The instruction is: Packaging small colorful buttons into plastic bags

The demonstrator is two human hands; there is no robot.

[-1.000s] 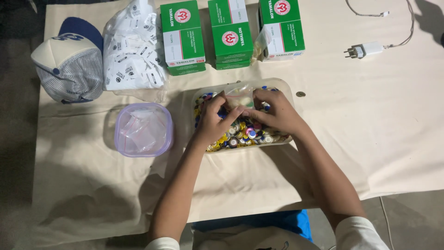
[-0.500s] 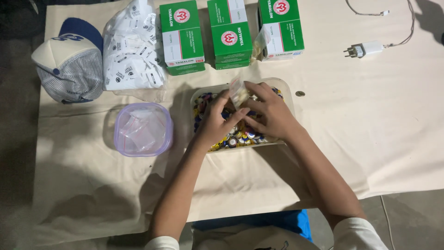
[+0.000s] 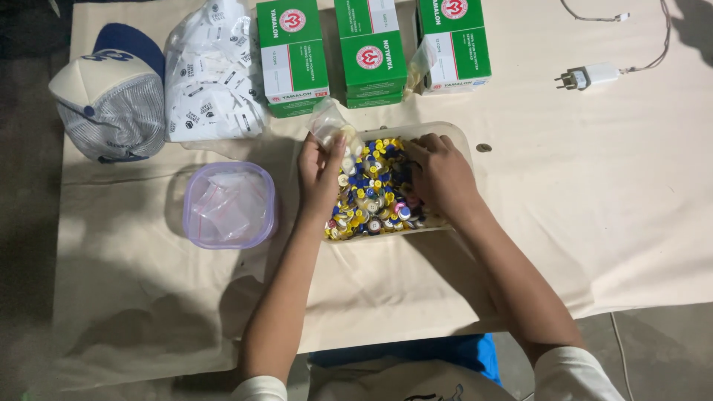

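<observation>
A small clear plastic bag (image 3: 327, 120) is pinched in the left hand (image 3: 321, 172), fingers closed on its lower part, at the upper left corner of a clear rectangular tray (image 3: 463, 141). The tray is heaped with small round buttons (image 3: 375, 189), mostly yellow, blue and white, with a few pink. The right hand (image 3: 441, 176) lies down in the buttons on the tray's right side, fingers curled into the pile; whether it grips any cannot be told.

Left of the tray, near it but apart, stands a round-cornered lilac tub (image 3: 229, 205) with small clear bags lying in it. Along the far edge of the cream cloth (image 3: 594, 223) sit three green cartons (image 3: 370, 50) in a row, each with a white panel and a round red mark on top. Left of them lies a clear sack of white printed labels (image 3: 214, 74), and further left a white and blue mesh cap (image 3: 113, 95). At the far right lies a white charger plug (image 3: 590, 76) with its cable, and a small coin-like disc (image 3: 483, 148) sits just beside the tray's right corner.
</observation>
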